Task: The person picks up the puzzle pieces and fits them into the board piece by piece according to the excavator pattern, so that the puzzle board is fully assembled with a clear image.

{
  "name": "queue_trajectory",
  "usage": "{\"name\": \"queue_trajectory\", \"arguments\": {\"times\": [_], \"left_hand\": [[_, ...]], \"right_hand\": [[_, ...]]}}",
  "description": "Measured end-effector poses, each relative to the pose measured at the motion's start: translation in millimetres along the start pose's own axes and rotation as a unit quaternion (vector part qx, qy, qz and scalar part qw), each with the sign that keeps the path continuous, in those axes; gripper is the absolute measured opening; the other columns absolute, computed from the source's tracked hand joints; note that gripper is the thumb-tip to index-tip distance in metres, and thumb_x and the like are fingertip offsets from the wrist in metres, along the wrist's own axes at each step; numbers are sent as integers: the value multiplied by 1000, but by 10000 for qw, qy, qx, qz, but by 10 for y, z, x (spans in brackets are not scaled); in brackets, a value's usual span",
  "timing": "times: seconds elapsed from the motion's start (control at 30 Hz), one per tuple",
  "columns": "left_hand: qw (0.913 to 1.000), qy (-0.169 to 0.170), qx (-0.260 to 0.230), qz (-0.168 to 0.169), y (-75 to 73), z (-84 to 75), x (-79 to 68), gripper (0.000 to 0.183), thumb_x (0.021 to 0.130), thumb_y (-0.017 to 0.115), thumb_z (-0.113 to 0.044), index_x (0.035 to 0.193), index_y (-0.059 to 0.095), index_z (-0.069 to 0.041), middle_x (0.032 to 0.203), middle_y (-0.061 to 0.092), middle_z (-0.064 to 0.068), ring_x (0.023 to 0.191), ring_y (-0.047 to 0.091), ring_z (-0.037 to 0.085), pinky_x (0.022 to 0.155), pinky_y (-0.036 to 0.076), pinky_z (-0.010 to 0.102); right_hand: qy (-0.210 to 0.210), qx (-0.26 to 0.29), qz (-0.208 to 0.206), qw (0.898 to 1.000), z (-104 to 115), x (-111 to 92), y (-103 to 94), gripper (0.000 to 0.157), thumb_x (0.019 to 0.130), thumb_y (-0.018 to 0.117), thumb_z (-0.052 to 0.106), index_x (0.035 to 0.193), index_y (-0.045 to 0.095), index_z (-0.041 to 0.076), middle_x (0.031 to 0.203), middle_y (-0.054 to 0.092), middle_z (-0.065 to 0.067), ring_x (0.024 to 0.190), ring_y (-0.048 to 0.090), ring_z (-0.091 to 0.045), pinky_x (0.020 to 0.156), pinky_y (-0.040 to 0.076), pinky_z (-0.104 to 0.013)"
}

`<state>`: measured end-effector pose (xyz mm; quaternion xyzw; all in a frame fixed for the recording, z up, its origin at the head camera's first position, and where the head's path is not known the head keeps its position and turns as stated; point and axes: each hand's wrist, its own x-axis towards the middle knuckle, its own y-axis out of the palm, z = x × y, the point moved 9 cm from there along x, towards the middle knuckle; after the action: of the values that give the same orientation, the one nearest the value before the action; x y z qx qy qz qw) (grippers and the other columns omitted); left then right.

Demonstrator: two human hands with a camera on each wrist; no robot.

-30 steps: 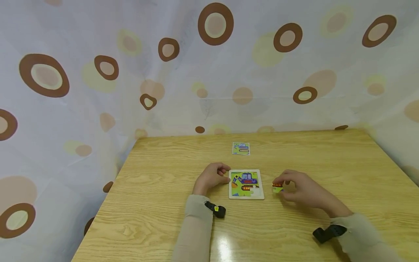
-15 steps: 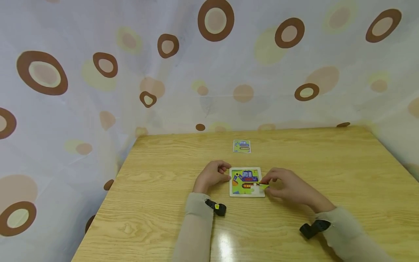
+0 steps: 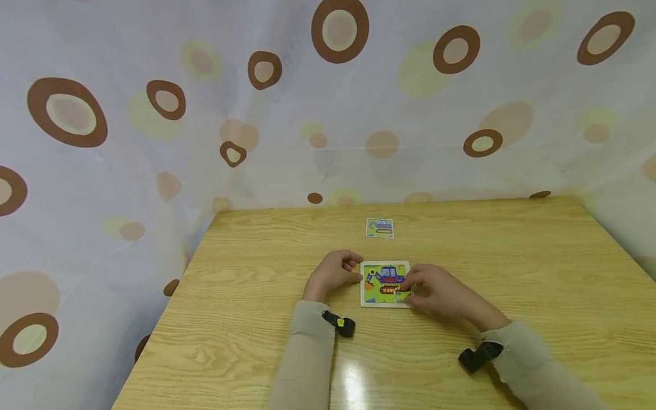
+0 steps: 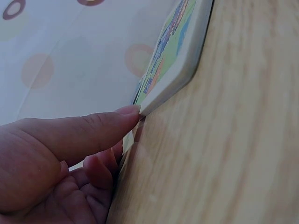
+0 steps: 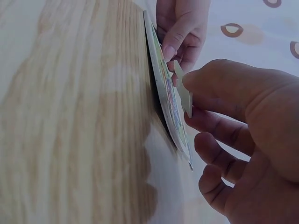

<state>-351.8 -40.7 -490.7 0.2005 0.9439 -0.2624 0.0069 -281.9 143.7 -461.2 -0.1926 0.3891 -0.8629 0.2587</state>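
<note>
A square excavator jigsaw puzzle in a white frame (image 3: 376, 304) lies flat on the table. My left hand (image 3: 330, 278) is at its left side, thumb (image 4: 107, 123) straight against the frame's edge and the other fingers bent beside it. Over the lower right of the puzzle, my right hand (image 3: 438, 290) pinches a loose puzzle piece (image 5: 183, 93) between thumb and forefinger. In the right wrist view the piece is tilted just above the picture, its pale back showing. The right fingers hide part of the puzzle's right side in the head view.
A small picture card (image 3: 380, 228) with the same excavator lies farther back on the wooden table (image 3: 256, 273). Behind the table hangs a white curtain (image 3: 287, 125) with brown rings and pale dots. Each wrist wears a black strap device (image 3: 339, 323).
My right hand has moved left from beside the frame to over the puzzle's lower right, carrying the piece. My left hand has stayed at the frame's left edge.
</note>
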Motion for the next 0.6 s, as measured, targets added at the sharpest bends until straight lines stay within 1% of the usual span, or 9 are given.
{"name": "queue_trajectory", "arguments": {"times": [0.23,0.37,0.6], "left_hand": [[10000,-53,14,-30,-7,-6,-6,34,84,77,-3,117,69,-5,97,57,8,83,47,15,75,41,27],[10000,-64,23,-38,-11,-5,-5,34,84,77,-2,118,69,-5,99,58,9,84,46,15,75,40,27],[9999,-89,29,-38,-2,1,-4,34,84,77,-2,117,69,-5,98,58,10,83,46,15,74,40,26]], "right_hand": [[84,-12,151,9998,-1,25,37,13,86,77,11,98,76,17,100,63,6,93,57,-15,80,48,-38],[115,-103,193,9997,-33,48,58,14,85,77,11,97,76,18,99,62,7,93,56,-14,80,47,-38],[138,-103,309,9994,-57,69,86,13,87,77,12,99,77,16,99,61,7,90,56,-13,78,48,-34]]}}
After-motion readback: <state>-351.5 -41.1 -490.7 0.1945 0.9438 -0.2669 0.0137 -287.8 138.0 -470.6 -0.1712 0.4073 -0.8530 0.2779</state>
